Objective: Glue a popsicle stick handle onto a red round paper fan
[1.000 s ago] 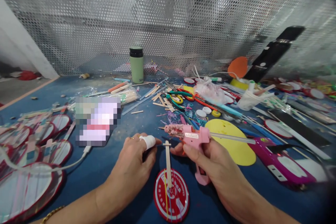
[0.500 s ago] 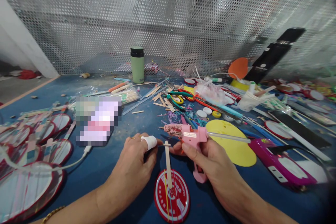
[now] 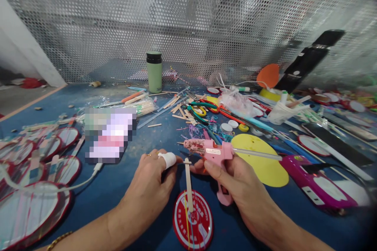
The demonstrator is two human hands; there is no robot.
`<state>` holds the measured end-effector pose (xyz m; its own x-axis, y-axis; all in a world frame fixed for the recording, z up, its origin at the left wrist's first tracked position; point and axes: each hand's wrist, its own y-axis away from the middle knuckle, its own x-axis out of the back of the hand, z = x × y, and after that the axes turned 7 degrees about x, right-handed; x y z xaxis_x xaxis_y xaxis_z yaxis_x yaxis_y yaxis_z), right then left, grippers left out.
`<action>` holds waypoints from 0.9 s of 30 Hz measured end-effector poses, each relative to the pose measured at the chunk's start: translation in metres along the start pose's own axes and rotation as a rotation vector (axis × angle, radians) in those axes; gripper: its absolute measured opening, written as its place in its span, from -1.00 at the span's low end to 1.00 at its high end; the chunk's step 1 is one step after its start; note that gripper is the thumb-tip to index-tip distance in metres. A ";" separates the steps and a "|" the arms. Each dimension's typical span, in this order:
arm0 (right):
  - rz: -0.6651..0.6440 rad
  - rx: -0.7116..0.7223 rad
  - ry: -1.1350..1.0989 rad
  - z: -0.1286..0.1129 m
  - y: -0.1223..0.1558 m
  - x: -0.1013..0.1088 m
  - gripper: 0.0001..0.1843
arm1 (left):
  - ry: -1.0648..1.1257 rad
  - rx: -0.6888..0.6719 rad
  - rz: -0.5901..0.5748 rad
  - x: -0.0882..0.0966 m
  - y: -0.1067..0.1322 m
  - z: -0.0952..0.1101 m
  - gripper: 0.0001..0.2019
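A round red disc (image 3: 200, 223) with white print lies in front of me, with thin coloured strips across it. A flat wooden craft stick (image 3: 189, 184) runs from its middle away from me and has a short crosspiece (image 3: 187, 162) near its far end. My left hand (image 3: 153, 180), white tape round one finger, is curled with its fingertips at the crosspiece's left end. My right hand (image 3: 244, 184) is wrapped round a pink hot glue gun (image 3: 218, 153), its nozzle pointing left beyond the crosspiece. One right fingertip is close to the crosspiece's right side.
Red-rimmed discs (image 3: 32, 208) pile up at left beside a blurred phone (image 3: 112, 135). A green tumbler (image 3: 154, 72) stands by the perforated metal screen (image 3: 188, 19). Pliers (image 3: 203, 106), loose sticks, a yellow oval sheet (image 3: 262, 160) and a purple power strip (image 3: 318, 182) occupy the right.
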<state>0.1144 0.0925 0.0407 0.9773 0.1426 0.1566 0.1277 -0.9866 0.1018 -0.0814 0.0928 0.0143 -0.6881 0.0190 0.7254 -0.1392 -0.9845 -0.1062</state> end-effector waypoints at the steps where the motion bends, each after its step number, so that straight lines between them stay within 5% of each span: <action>1: -0.003 0.001 0.002 0.000 0.000 0.000 -0.51 | -0.002 0.001 0.000 0.000 0.000 0.000 -0.73; 27: 0.006 -0.042 0.048 -0.001 0.000 0.000 -0.45 | -0.020 0.009 0.009 -0.001 0.001 0.001 -0.77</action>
<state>0.1141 0.0930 0.0421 0.9688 0.1410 0.2039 0.1133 -0.9834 0.1416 -0.0799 0.0914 0.0146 -0.6747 0.0062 0.7380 -0.1264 -0.9862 -0.1073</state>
